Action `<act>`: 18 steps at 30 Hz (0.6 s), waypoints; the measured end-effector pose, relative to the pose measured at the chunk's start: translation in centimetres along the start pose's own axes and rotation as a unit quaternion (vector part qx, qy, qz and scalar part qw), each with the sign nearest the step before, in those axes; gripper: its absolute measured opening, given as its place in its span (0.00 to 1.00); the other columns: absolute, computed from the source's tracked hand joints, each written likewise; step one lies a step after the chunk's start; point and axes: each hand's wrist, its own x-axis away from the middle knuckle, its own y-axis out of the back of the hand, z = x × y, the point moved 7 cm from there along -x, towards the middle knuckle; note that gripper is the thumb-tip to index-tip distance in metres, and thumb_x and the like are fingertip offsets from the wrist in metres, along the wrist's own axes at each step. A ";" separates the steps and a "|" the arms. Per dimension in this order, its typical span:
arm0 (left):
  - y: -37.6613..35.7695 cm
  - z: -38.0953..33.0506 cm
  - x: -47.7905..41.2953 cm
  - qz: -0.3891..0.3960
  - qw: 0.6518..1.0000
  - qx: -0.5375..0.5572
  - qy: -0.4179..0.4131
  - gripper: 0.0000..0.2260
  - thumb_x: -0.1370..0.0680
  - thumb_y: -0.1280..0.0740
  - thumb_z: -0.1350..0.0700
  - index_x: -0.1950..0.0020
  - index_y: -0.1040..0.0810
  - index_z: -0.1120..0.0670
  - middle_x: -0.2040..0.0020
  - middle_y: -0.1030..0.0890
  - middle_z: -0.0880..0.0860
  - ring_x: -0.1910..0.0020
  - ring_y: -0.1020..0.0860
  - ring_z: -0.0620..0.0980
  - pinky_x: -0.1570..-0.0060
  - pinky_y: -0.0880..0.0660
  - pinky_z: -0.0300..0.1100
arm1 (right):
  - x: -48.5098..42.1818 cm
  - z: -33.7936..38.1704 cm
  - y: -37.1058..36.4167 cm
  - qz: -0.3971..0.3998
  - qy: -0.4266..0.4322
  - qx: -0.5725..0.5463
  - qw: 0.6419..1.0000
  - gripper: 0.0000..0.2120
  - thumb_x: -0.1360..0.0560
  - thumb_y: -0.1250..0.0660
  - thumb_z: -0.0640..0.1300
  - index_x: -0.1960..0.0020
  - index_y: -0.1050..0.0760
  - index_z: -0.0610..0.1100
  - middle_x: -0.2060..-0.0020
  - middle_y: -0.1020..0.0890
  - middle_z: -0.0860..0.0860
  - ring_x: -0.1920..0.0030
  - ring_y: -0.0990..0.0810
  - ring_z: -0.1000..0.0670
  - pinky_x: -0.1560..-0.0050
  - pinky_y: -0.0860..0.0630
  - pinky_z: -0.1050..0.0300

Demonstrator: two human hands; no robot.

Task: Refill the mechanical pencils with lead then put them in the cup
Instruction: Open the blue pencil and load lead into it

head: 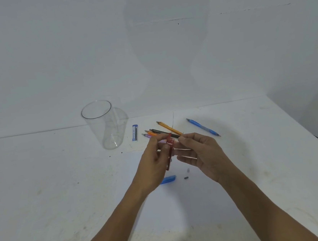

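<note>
Nearest on the desk (61, 182) lay a blue cap (168, 179) and two small grey bits (186, 177), loose and apart from one another.

Above them my left grip (155, 161) pinched the red lead case (170, 149) between thumb and fingers, the case roughly upright with its lid end up. My right grip (200, 155) stood just beside the case top, thumb and forefinger tips pressed together. Whether a lead lay between them I could not tell, as it was too fine to see.

Assessment: the case was judged light, rigid and smooth, best held by its flat sides at mid-body. The leads were judged brittle — likely to snap under any sideways load — so to be taken lightly near one end and fed straight.

Beyond, a cluster of pencils (163, 132) lay on the desk, with a blue pencil (203, 127) apart to the right. All were judged light, stiff and prone to roll; hold at mid-barrel. A blue lead case (135, 133) lay to the left. Farthest, the clear cup (104, 125) stood upright — no pencils in it.
</note>
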 end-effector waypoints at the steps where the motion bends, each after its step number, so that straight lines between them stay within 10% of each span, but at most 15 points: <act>1: 0.1 -0.1 0.0 0.004 1.000 -0.004 -0.005 0.11 0.17 0.42 0.53 0.37 0.30 0.42 0.48 0.21 0.45 0.49 0.19 0.46 0.54 0.20 0.37 | 0.0 -0.1 0.1 -0.002 -0.002 -0.002 1.000 0.07 0.22 0.35 0.43 0.47 0.22 0.41 0.55 0.14 0.44 0.52 0.14 0.44 0.42 0.21 0.44; 18: 0.1 0.7 0.1 -0.024 1.000 0.014 -0.009 0.17 0.17 0.41 0.61 0.32 0.28 0.44 0.47 0.20 0.49 0.49 0.18 0.55 0.51 0.18 0.53 | -0.1 0.4 0.3 0.000 0.012 0.016 1.000 0.09 0.22 0.35 0.44 0.45 0.22 0.41 0.53 0.14 0.44 0.52 0.14 0.45 0.42 0.21 0.46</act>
